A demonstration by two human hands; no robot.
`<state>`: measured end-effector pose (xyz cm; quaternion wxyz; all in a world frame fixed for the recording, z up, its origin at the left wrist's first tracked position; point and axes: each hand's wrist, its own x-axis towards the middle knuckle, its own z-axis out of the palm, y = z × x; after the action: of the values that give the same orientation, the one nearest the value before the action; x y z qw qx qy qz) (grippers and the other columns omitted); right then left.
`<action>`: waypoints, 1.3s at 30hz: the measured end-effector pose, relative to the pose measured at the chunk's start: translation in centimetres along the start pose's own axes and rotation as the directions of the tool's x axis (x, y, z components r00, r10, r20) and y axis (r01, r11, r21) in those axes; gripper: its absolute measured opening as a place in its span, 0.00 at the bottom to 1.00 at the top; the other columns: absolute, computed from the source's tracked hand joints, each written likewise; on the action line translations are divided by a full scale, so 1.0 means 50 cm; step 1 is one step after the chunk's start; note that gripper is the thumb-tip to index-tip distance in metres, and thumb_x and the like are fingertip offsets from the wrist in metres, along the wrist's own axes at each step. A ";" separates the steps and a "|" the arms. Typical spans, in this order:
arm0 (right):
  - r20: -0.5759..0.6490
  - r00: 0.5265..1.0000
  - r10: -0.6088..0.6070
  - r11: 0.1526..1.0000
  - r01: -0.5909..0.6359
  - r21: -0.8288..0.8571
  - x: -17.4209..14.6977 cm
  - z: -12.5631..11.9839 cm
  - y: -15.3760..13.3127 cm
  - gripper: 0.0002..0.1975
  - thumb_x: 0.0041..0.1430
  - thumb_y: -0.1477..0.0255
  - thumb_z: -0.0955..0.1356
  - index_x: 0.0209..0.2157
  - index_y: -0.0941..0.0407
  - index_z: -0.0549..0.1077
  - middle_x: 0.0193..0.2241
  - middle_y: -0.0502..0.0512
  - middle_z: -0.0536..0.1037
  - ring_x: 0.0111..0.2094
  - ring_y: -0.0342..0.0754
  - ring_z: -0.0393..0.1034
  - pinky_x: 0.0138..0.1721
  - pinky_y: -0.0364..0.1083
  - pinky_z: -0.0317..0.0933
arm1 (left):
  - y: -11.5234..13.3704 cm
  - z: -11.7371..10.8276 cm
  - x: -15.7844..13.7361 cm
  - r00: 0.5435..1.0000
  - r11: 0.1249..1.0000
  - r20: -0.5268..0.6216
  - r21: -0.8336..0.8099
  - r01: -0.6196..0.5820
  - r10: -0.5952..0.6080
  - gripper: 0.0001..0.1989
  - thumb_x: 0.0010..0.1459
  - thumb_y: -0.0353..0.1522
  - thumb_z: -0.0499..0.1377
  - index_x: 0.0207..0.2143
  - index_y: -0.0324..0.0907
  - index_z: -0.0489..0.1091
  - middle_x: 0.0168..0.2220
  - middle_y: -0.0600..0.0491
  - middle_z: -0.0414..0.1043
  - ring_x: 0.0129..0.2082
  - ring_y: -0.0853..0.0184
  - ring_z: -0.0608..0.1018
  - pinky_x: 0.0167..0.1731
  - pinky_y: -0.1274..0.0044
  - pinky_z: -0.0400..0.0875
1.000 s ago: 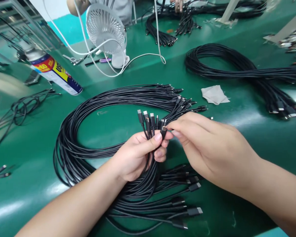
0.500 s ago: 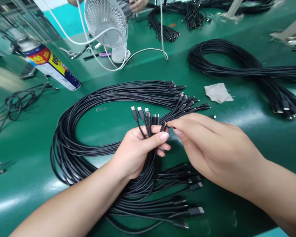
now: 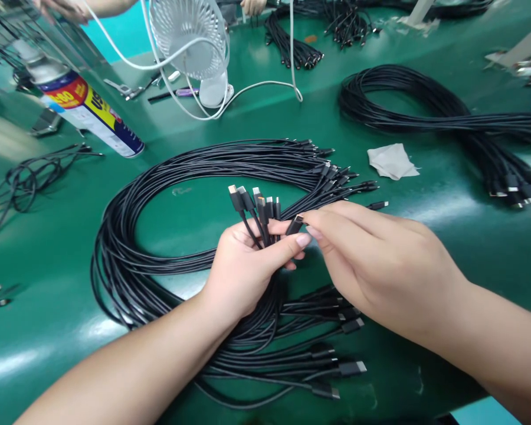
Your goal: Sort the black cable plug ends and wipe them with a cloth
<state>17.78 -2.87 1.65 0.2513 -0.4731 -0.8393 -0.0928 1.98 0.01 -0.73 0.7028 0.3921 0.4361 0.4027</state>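
My left hand (image 3: 248, 262) is closed around several black USB cables, their plugs (image 3: 262, 209) sticking up between thumb and fingers. One black cable plug (image 3: 294, 225) lies tilted to the right, between the left thumb and forefinger. At its metal tip, my right hand (image 3: 380, 262) pinches with thumb and forefinger. Whether a small separate piece sits in that pinch is hidden. Under the hands a large looped bundle of black cables (image 3: 119, 236) rests on the green table, with more plugs (image 3: 351, 369) fanned out at the lower right.
Behind the bundle stand a white fan (image 3: 188, 38) with a looping white cord and a spray can (image 3: 91, 109). A white scrap (image 3: 393, 161) lies right of centre. Another cable bundle (image 3: 407, 124) is at the right. Another person's hands (image 3: 253, 7) show at the far edge.
The plugs in my left hand have shifted slightly left and turned a little. My right hand stays at the tilted plug's tip. Across the table, the other person's arm has moved left.
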 end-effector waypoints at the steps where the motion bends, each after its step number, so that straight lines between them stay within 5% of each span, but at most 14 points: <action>1: 0.002 1.000 0.001 1.000 -0.001 0.002 0.000 0.001 0.000 0.10 0.59 0.81 0.61 0.32 0.58 0.73 0.33 0.60 0.79 0.27 0.47 0.73 0.25 0.45 0.64 | -0.001 0.000 0.000 1.000 1.000 -0.003 -0.005 0.000 0.000 0.09 0.42 0.31 0.71 0.27 0.40 0.76 0.21 0.57 0.73 0.22 0.73 0.74 0.21 0.82 0.70; 9: 0.034 0.992 0.124 0.962 -0.129 0.240 0.008 -0.005 0.023 0.06 0.60 0.76 0.65 0.39 0.56 0.72 0.31 0.55 0.78 0.29 0.46 0.72 0.28 0.45 0.64 | 0.006 -0.003 0.008 1.000 1.000 0.002 0.003 0.008 -0.008 0.10 0.47 0.33 0.69 0.29 0.37 0.74 0.20 0.57 0.69 0.18 0.76 0.69 0.17 0.83 0.66; 11: 0.059 0.974 0.217 0.912 -0.224 0.343 0.016 -0.008 0.033 0.01 0.58 0.73 0.67 0.33 0.54 0.71 0.27 0.52 0.76 0.25 0.44 0.67 0.25 0.44 0.61 | 0.007 -0.004 0.010 0.999 1.000 0.034 -0.005 0.008 -0.008 0.10 0.49 0.35 0.67 0.30 0.37 0.74 0.22 0.56 0.71 0.18 0.76 0.68 0.16 0.82 0.64; 13: 0.133 0.945 0.297 0.838 -0.325 0.438 0.023 -0.012 0.043 0.12 0.58 0.70 0.67 0.22 0.54 0.65 0.19 0.49 0.68 0.20 0.41 0.60 0.21 0.44 0.55 | 0.006 -0.004 0.009 0.998 1.000 0.066 -0.026 0.009 -0.007 0.10 0.51 0.36 0.66 0.30 0.37 0.74 0.26 0.54 0.72 0.19 0.76 0.68 0.15 0.82 0.63; 16: 0.264 0.888 0.376 0.689 -0.459 0.561 0.029 -0.014 0.055 0.22 0.56 0.70 0.67 0.15 0.54 0.52 0.13 0.45 0.56 0.17 0.38 0.50 0.18 0.43 0.47 | 0.005 -0.005 0.008 0.996 0.997 0.088 -0.070 0.012 -0.006 0.11 0.53 0.37 0.65 0.32 0.36 0.75 0.26 0.54 0.71 0.18 0.76 0.67 0.15 0.82 0.62; 20: 0.445 0.811 0.381 0.329 -0.568 0.754 0.024 -0.010 0.071 0.06 0.49 0.78 0.67 0.28 0.53 0.66 0.16 0.41 0.57 0.16 0.37 0.48 0.16 0.41 0.45 | 0.005 -0.005 0.007 0.996 0.995 0.089 -0.095 0.023 -0.015 0.12 0.52 0.37 0.65 0.32 0.35 0.76 0.26 0.54 0.71 0.19 0.77 0.67 0.16 0.82 0.61; 23: 0.496 0.838 0.228 0.075 -0.523 0.849 0.019 -0.004 0.079 0.35 0.45 0.83 0.66 0.55 0.48 0.59 0.29 0.42 0.67 0.18 0.35 0.51 0.18 0.39 0.52 | 0.006 -0.005 0.008 0.997 0.995 0.075 -0.095 0.024 -0.017 0.12 0.52 0.37 0.65 0.32 0.35 0.76 0.26 0.53 0.71 0.19 0.77 0.67 0.16 0.82 0.61; 25: 0.501 0.853 0.148 -0.009 -0.505 0.863 0.018 0.000 0.080 0.42 0.45 0.84 0.68 0.60 0.45 0.53 0.38 0.45 0.67 0.19 0.33 0.53 0.20 0.39 0.55 | 0.007 -0.006 0.009 0.997 0.995 0.076 -0.097 0.017 -0.010 0.12 0.52 0.37 0.65 0.32 0.35 0.75 0.25 0.53 0.71 0.18 0.77 0.66 0.16 0.82 0.61; 31: 0.530 0.821 0.212 0.059 -0.553 0.831 0.023 0.009 0.067 0.16 0.55 0.71 0.71 0.45 0.57 0.69 0.27 0.44 0.68 0.20 0.34 0.56 0.19 0.38 0.52 | 0.007 -0.008 0.007 0.985 0.992 0.167 -0.116 0.051 -0.031 0.13 0.53 0.39 0.65 0.29 0.35 0.74 0.21 0.54 0.69 0.16 0.76 0.67 0.15 0.83 0.61; 35: 0.513 0.818 0.258 0.186 -0.564 0.805 0.027 0.012 0.045 0.09 0.57 0.67 0.70 0.36 0.57 0.70 0.23 0.47 0.73 0.24 0.40 0.67 0.27 0.41 0.61 | 0.003 -0.008 0.003 0.948 0.996 0.311 -0.048 0.081 -0.062 0.16 0.56 0.40 0.62 0.27 0.35 0.72 0.16 0.56 0.66 0.14 0.76 0.66 0.14 0.83 0.61; 39: 0.491 0.801 0.342 0.259 -0.583 0.770 0.029 0.015 0.032 0.09 0.57 0.69 0.68 0.26 0.56 0.67 0.20 0.48 0.74 0.23 0.42 0.68 0.26 0.41 0.61 | 0.003 -0.007 0.005 0.949 0.993 0.295 -0.001 0.119 -0.113 0.14 0.57 0.39 0.61 0.31 0.34 0.72 0.17 0.54 0.70 0.16 0.74 0.70 0.18 0.82 0.65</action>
<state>18.25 -0.61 1.61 0.3818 -0.4953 -0.5977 0.5017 1.68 0.35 -0.80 0.7861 0.4147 0.3448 0.3020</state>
